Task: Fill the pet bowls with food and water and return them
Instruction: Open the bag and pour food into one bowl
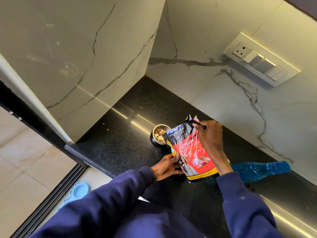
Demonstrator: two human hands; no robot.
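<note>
— So, pouring the kibble: how should it go from here?

— Steadily. The food pouch is tipped with its torn mouth over the bowl, which stands on the black countertop toward its back, well in from the front edge. The left hand is clasped on the pouch's lower edge and the right hand pinches the top corner. I'd judge the best way is to keep the mouth low over the bowl, raise the bottom slowly with the left hand, and let the right hand narrow the opening so pieces fall in a thin stream rather than a rush.

— Why the caution?

— Stray kibble already lies on the countertop toward its left edge. I count three loose pieces. A foil pouch will likely crumple and release its load suddenly, so small tilts suit it.

— How full is the bowl?

— Some kibble shows inside, but the pouch hides the near part of the rim, so I cannot tell the level.

— And the count of everything else?

— One pouch, one bowl on the countertop, one blue bottle lying on its side by the right wall, presumably for the water. Down on the floor, past the countertop's front-left corner, sits one light blue feeder tray; the sleeve covers much of it, so I cannot tell how many wells it has.

— So the water step?

— Not yet begun, by my reading.
</note>
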